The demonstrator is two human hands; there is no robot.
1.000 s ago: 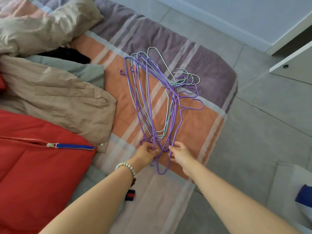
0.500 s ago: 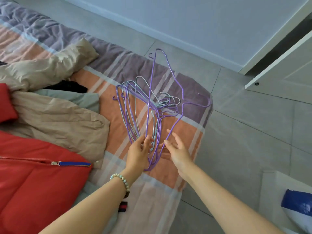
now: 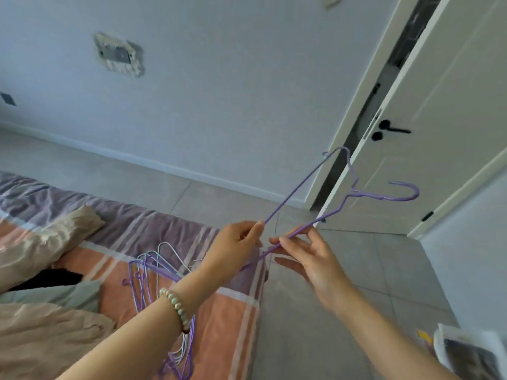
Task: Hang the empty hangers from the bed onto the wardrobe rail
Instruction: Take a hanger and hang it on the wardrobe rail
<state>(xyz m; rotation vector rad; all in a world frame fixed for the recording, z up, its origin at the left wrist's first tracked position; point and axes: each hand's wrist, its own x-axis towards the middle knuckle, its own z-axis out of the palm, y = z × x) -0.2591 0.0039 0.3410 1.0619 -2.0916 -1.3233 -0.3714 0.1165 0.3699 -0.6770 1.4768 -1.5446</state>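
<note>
Head view is showing both hands holding one purple hanger (image 3: pixel 346 200) up in the air, past the end of the bed (image 3: pixel 230 311). The left hand (image 3: pixel 236 249) is pinching the long bottom wire between its thumb and fingers. The right hand (image 3: pixel 307 256) is pinching the sloping side wire with its thumb and first finger, while its other fingers are spreading out loose. The hanger is stretching away from the hands, up and to the right, and its long side is running that same way. Its hook (image 3: pixel 405 191) is sitting at the far end, pointing right toward the door (image 3: pixel 444 105), well apart from both hands. The right hand is lying nearer to the hook, so I think it is the better one to slide up and carry the hook to the rail. No rail or wardrobe is showing in this picture, so I cannot tell which way it is. The other hangers (image 3: pixel 153 275) are lying in a pile on the bed, partly under the left arm, waiting for their turn
</note>
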